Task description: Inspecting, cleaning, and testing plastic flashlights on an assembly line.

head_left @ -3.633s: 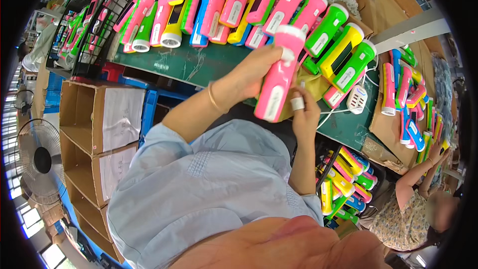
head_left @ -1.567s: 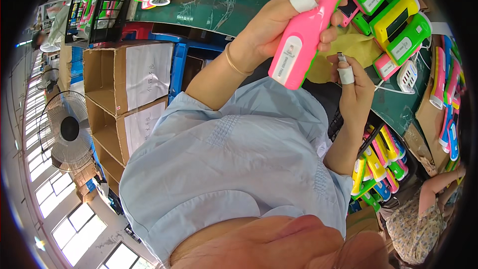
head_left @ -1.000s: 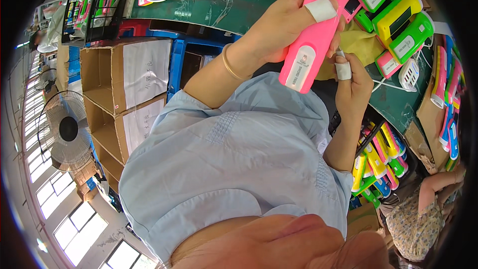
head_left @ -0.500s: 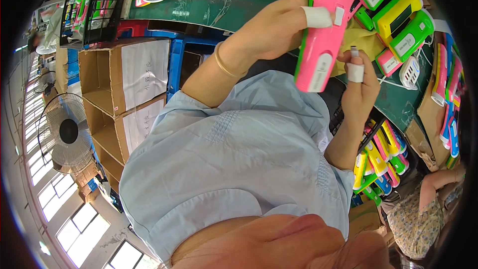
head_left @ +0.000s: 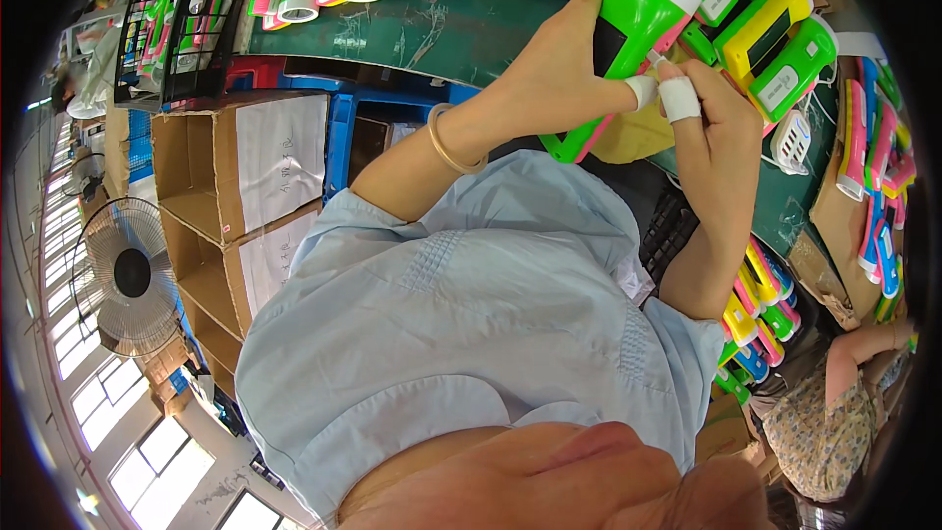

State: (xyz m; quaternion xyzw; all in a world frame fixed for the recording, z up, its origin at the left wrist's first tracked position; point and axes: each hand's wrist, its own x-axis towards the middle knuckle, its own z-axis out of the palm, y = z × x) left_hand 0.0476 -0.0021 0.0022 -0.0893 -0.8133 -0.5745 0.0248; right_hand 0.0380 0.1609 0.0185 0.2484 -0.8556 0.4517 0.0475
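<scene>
My left hand (head_left: 545,79) is closed round a green-and-pink flashlight (head_left: 636,12) with a white rim, its green side turned up and its wide head pointing away to the upper right. The thumb of that hand wears white tape and lies along the flashlight's body. My right hand (head_left: 721,118), also with white tape on a finger, is closed in a pinch on a small cable plug (head_left: 654,57). The plug's tip is at the flashlight's side; whether it sits inside a socket I cannot tell. A yellow cloth-like piece (head_left: 628,137) lies under the hands.
Several flashlights in mixed colours (head_left: 780,25) lie on the green table (head_left: 392,34). A white multi-port charger (head_left: 791,144) with cables is at the right. Left are a black wire basket (head_left: 201,25), cardboard compartments (head_left: 201,206) and a fan (head_left: 131,273). A person (head_left: 824,422) is at lower right.
My left hand has turned the flashlight over, from its pink switch side to its green side. My right hand has moved up and left, bringing the plug to the flashlight's side.
</scene>
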